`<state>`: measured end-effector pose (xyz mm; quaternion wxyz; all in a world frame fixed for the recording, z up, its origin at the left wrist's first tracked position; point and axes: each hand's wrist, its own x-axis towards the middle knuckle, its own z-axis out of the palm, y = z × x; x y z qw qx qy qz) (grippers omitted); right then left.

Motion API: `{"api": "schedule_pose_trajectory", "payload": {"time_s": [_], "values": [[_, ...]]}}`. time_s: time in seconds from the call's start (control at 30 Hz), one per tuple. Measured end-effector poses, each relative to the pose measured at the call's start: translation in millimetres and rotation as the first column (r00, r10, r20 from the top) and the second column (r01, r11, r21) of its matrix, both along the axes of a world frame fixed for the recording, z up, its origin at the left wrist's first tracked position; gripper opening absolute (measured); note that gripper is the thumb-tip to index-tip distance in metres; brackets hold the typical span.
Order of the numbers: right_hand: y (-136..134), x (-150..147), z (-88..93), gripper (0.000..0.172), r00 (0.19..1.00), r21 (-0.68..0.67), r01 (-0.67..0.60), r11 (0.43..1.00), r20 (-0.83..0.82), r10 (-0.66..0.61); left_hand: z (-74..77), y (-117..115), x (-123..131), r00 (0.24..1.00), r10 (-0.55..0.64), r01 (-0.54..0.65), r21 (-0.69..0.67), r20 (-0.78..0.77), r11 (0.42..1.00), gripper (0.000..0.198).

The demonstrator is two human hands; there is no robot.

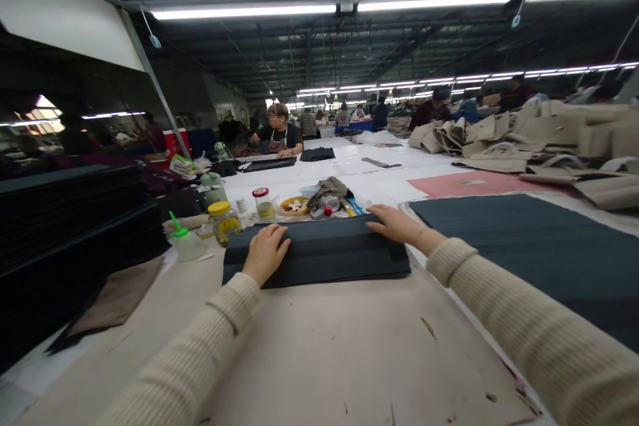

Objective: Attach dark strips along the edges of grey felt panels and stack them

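A dark blue-grey panel of fabric [329,256] lies flat across the table before me, on a beige cover sheet [339,346]. My left hand [266,251] rests on its left part, palm down with the fingers stretched out. Near the panel's far right edge my right hand [392,223] lies with fingers extended toward the left; they touch the fabric. Neither hand grips anything. Just past the panel are a yellow dish [294,205] with small pale pieces, a crumpled grey-green cloth [329,192] and a red-lidded jar [262,203].
On the left stand a tall stack of dark panels [64,226], a green-tipped squeeze bottle [186,239] and a yellow-lidded jar [223,221]. To the right lie a large dark sheet [529,246] and heaped beige pieces [554,136]. A co-worker [279,133] is across the table.
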<state>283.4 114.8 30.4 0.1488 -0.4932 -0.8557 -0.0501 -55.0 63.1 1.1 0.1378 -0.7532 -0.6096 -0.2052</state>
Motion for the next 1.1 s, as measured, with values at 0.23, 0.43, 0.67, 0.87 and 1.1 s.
{"api": "schedule_pose_trajectory", "payload": {"time_s": [0.23,0.43,0.67,0.87,1.1], "values": [[12.3,-60.2,-29.1,0.042,0.984,-0.015,0.176,0.984,0.010,-0.176,-6.6,43.7,-21.3,0.998,0.059,-0.057,-0.138,0.015,0.989,0.038],[-21.9,-56.8,-61.4,0.048,0.966,0.035,0.260,0.965,-0.012,-0.260,-35.7,2.6,-25.2,0.999,0.046,-0.046,-0.047,0.020,0.998,0.045],[-42.0,-60.7,-70.3,0.052,0.953,0.121,0.302,0.946,-0.005,-0.304,-50.7,-18.8,-25.1,0.999,0.042,-0.042,0.068,0.007,0.997,0.047],[-62.4,-56.5,-51.9,0.047,0.982,0.063,0.171,0.983,0.068,-0.175,-40.9,-34.0,-27.6,0.998,-0.070,0.070,0.017,0.002,0.997,0.043],[-52.7,-49.6,-24.0,0.059,0.981,-0.016,0.142,0.990,0.134,-0.138,-52.6,-39.2,-23.7,0.991,-0.099,0.089,0.107,0.091,0.990,0.044]]}}
